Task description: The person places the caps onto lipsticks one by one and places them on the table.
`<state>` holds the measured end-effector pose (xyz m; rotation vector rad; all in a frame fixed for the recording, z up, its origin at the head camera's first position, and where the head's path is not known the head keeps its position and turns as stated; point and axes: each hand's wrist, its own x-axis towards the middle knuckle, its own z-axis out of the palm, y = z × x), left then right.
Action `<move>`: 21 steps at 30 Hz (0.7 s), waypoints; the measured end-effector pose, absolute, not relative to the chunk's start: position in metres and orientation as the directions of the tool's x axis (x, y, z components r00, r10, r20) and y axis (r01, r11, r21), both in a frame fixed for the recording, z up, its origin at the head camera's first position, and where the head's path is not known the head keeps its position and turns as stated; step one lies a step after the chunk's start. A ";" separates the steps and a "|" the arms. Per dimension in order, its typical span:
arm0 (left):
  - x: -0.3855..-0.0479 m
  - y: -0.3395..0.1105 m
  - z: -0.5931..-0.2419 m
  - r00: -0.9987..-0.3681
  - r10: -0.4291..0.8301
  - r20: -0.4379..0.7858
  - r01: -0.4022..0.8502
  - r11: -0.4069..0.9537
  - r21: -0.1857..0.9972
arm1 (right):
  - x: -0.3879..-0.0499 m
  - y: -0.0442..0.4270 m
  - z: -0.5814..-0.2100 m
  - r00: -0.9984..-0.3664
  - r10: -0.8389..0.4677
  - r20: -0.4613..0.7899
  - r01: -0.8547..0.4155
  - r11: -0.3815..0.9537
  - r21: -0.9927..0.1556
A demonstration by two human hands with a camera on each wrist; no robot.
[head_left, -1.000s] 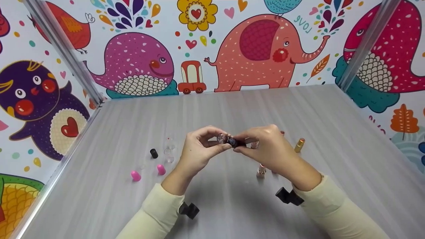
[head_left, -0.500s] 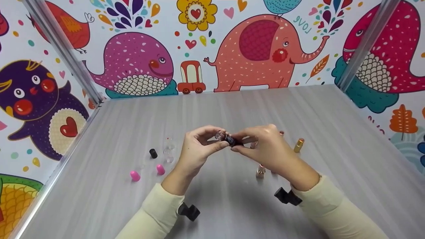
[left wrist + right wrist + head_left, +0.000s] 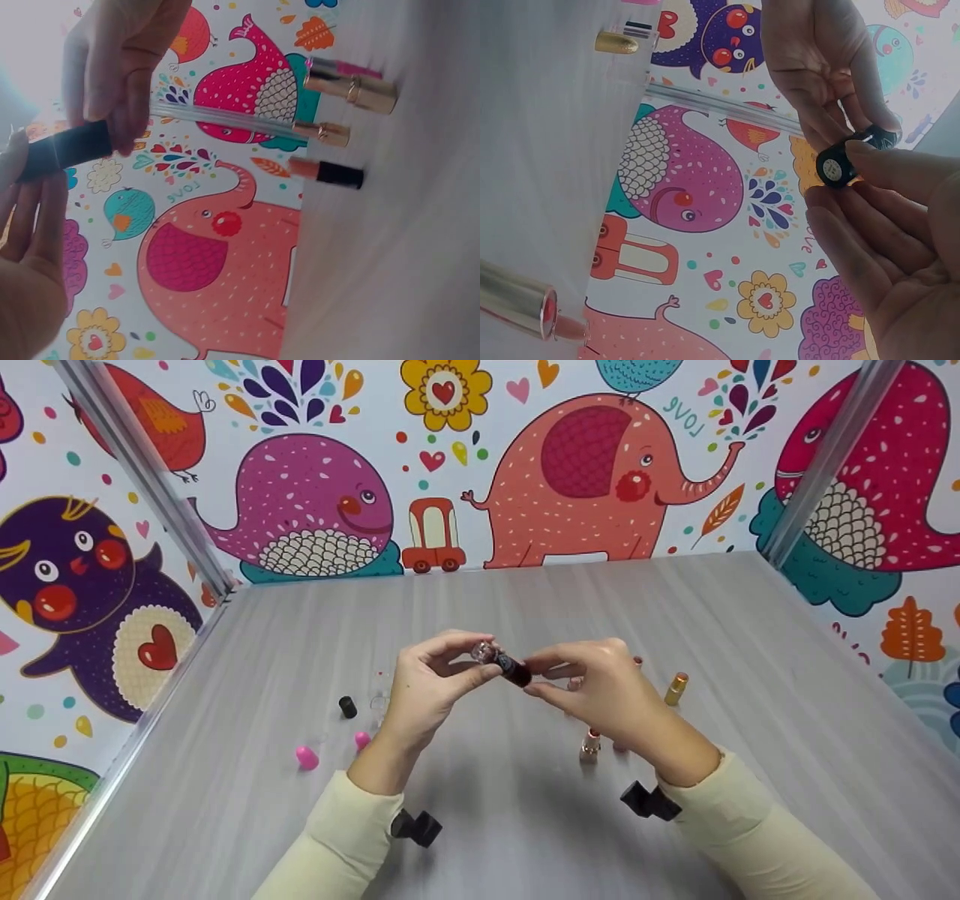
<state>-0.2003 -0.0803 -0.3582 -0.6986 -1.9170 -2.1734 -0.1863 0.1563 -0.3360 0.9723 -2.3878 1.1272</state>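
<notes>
In the head view a dark lipstick [image 3: 513,669] with a clear, faceted end slants between the two hands above the table. My left hand [image 3: 431,679] pinches it near the clear end. My right hand [image 3: 592,682] has thumb and fingertips at its lower dark end. A round label shows on the end of the lipstick [image 3: 834,169] in the right wrist view, beside the right thumb. In the left wrist view, the black lipstick [image 3: 67,150] spans from the left fingers to the right fingers.
Left on the table lie a black cap [image 3: 347,706], two pink caps [image 3: 307,757] and clear pieces [image 3: 379,703]. To the right stand a gold lipstick [image 3: 676,688] and a shiny lipstick [image 3: 589,748], with others partly behind the right hand. Patterned walls [image 3: 570,487] enclose the table.
My left hand has moved left and slightly up with the lipstick. More of the dark tube now shows between the hands, its end at the right fingertips. The right hand has barely moved.
</notes>
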 end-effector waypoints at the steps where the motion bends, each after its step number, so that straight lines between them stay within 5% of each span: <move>1: -0.201 -0.083 -0.356 -0.877 0.174 0.448 0.423 -0.160 0.892 | -0.187 0.157 -0.336 -0.724 -0.439 0.531 -0.689 0.463 -0.557; 13: -0.215 -0.115 -0.342 -0.901 0.039 0.433 0.426 -0.119 0.897 | -0.196 0.162 -0.340 -0.777 -0.440 0.450 -0.629 0.573 -0.525; 21: -0.220 -0.130 -0.338 -0.901 -0.019 0.433 0.433 -0.085 0.897 | -0.200 0.165 -0.343 -0.755 -0.455 0.472 -0.653 0.588 -0.477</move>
